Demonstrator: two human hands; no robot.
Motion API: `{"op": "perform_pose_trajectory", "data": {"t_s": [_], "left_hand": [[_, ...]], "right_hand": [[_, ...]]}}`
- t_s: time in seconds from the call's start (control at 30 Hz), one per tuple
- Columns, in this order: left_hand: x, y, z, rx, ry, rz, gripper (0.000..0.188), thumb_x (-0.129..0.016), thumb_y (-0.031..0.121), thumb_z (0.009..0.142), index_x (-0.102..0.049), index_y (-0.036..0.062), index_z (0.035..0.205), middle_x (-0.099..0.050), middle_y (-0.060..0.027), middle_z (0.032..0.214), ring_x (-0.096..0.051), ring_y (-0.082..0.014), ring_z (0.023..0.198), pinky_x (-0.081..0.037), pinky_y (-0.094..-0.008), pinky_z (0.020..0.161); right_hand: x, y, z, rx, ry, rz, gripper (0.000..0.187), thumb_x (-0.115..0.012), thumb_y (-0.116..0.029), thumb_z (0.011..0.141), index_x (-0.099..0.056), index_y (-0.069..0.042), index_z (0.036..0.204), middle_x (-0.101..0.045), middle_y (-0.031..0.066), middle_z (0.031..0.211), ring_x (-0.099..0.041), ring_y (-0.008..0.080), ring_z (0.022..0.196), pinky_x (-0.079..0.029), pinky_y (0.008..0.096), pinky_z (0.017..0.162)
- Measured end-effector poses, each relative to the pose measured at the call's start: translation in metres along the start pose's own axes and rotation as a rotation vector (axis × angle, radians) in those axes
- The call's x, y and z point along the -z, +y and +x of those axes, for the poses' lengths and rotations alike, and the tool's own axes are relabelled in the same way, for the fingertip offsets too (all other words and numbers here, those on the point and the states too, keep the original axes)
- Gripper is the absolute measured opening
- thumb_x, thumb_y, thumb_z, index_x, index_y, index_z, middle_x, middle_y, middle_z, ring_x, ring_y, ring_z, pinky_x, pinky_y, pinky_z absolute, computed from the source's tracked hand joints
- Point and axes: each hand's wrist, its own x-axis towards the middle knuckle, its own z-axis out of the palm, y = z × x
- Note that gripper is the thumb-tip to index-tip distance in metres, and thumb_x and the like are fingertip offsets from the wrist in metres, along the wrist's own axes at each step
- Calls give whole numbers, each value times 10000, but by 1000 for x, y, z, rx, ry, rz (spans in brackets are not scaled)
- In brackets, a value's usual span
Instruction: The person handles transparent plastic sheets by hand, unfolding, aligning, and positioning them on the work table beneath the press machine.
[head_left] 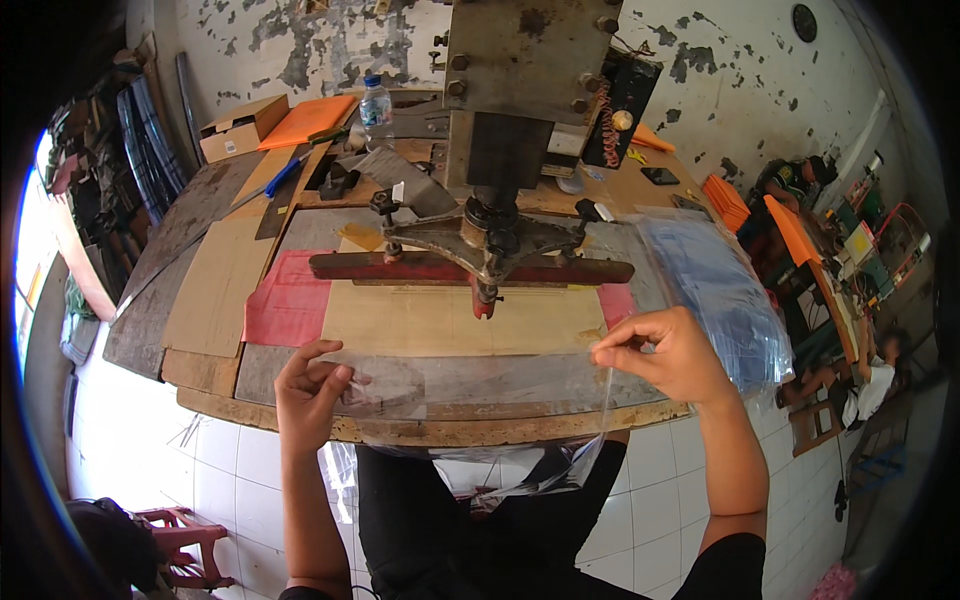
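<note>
A clear plastic sheet (500, 380) stretches between my two hands over the front of the worktable, and its lower part hangs past the table edge above my lap. My left hand (312, 393) is closed on its left side, fingers curled toward the thumb. At the upper right corner, my right hand (675, 360) pinches the sheet between thumb and fingers. Just beyond the sheet is a press machine (490, 235) with a long red bar (430, 268). Beneath the bar lies a pale yellowish board (440, 325), with pink material (290, 297) showing at both ends.
A stack of clear bluish plastic sheets (715, 290) lies at the right of the table. Farther back are a water bottle (376, 105), a cardboard box (243, 128), orange sheets (308, 120) and a phone (659, 176). Other people sit at the far right.
</note>
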Motion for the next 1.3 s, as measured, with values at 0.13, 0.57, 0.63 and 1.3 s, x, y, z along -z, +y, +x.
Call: {"op": "perform_pose_trajectory", "data": {"t_s": [0.13,0.57,0.63,1.3], "left_hand": [[4,3,-2,-46,-17,-6,323,-687,-22,1010,-588,-52,1317,-792,-176,917,-762,-172,846,-604,-273,721],[10,-6,-1,-76,12,41,362,-716,99,1026,-573,-16,1337,-789,-166,869,-735,-162,646,-544,-238,583],[9,-4,-1,-80,6,37,362,-716,98,1025,-573,-17,1337,-789,-165,871,-733,-156,648,-540,-238,582],[-19,11,3,91,-20,210,298,-711,84,1019,-641,-25,1286,-814,-101,939,-686,-80,815,-516,-241,740]], "right_hand": [[-3,-3,-1,-13,8,48,140,-824,-97,934,-814,0,1035,-794,40,904,-676,66,771,-530,240,699],[-2,-6,3,-65,20,180,143,-829,-58,926,-706,-2,972,-754,42,899,-690,76,809,-541,230,715],[-2,-4,3,-61,20,193,154,-828,-54,926,-691,-8,979,-754,43,913,-692,77,823,-538,230,718],[-53,75,-10,-111,200,12,154,-772,-122,973,-763,12,1047,-791,86,961,-735,158,900,-565,320,843]]}}
